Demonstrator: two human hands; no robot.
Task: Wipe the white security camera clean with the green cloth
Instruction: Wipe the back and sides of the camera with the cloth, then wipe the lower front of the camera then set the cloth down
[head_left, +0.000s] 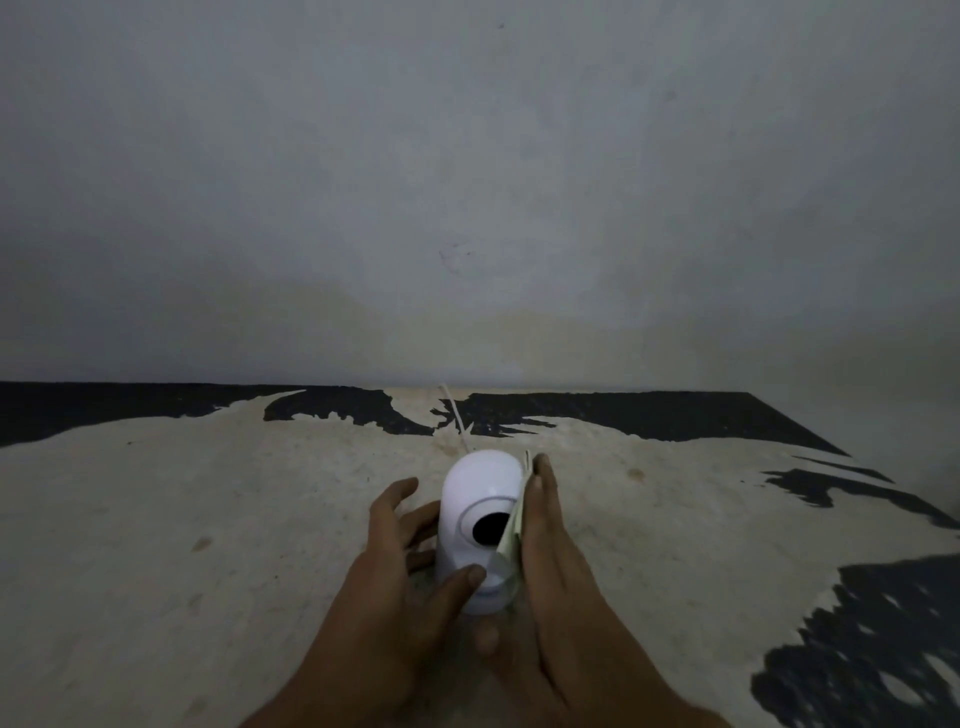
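The white security camera (475, 493) stands upright on the pale surface, its round black lens facing me. My left hand (402, 566) cups its left side, thumb resting on the lower front of the body. My right hand (550, 561) lies flat along the camera's right side and presses the green cloth (511, 527) against it. Only a thin pale-green folded edge of the cloth shows between palm and camera.
A thin white cable (457, 421) runs from the camera's back toward the wall (478, 208). The worn surface (208, 519) is pale with black patches at the far edge and at the right. The grey wall rises directly behind.
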